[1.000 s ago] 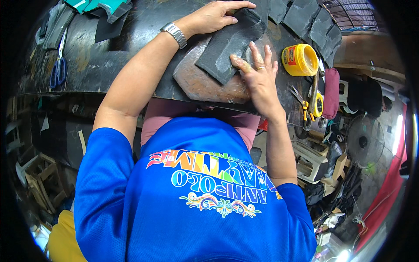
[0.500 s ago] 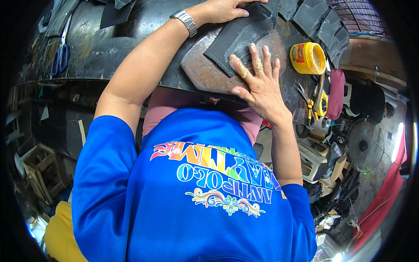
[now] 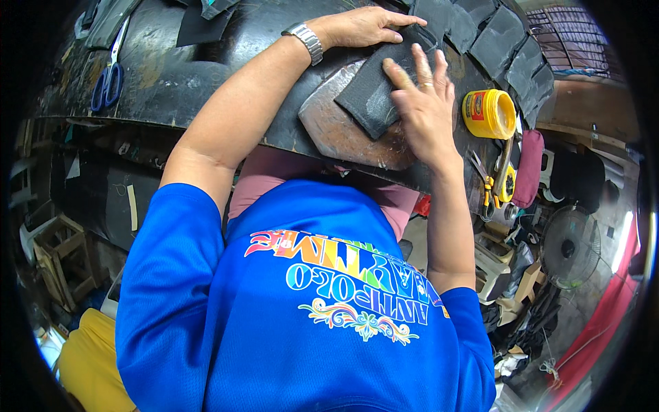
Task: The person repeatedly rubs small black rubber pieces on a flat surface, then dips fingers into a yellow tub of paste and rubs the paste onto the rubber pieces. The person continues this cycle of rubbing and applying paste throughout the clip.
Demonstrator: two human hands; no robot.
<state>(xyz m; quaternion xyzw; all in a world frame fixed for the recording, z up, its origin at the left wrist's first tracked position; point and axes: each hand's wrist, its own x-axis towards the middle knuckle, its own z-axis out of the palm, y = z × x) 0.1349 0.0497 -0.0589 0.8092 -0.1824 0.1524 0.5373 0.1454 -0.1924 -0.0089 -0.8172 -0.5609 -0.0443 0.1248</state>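
A black piece of sheet material (image 3: 376,89), strap-like, with a greyish smear, lies slantwise on a flat brown stone-like slab (image 3: 329,134). My left hand (image 3: 357,27), with a metal watch at its wrist, reaches over the piece's far end. Its index finger is stretched out and its thumb is apart, both resting at the piece's edge. My right hand (image 3: 427,113) is over the piece's right side, fingers extended and slightly blurred. Yellowish residue shows on its fingers. Whether its fingertips touch the piece I cannot tell.
Right of the slab stands an open yellow tub (image 3: 489,114), with orange-handled scissors (image 3: 487,189) and a yellow tape measure (image 3: 508,183) nearby. Several dark pieces (image 3: 498,41) overlap at the back right. Blue-handled scissors (image 3: 108,86) lie far left. A fan (image 3: 571,247) stands beyond the table (image 3: 206,82).
My right hand has moved up along the black piece and lifted from lying spread on the slab. The whole view has shifted slightly, and more of my left hand shows.
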